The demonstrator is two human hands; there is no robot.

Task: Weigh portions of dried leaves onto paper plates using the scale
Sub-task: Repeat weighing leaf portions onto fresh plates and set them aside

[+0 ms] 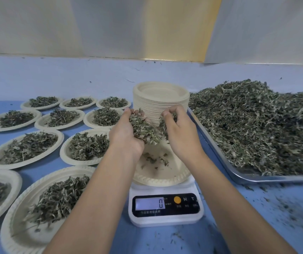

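A white digital scale stands at the front centre, its display reading 0. On it rests a paper plate with a few scattered dried leaves. Above that plate my left hand and my right hand together hold a clump of dried leaves, the fingers curled around it. A metal tray on the right carries a big heap of dried leaves.
A tall stack of empty paper plates stands just behind my hands. Several filled paper plates cover the blue table on the left. Leaf crumbs litter the table at the front right. A pale wall rises behind.
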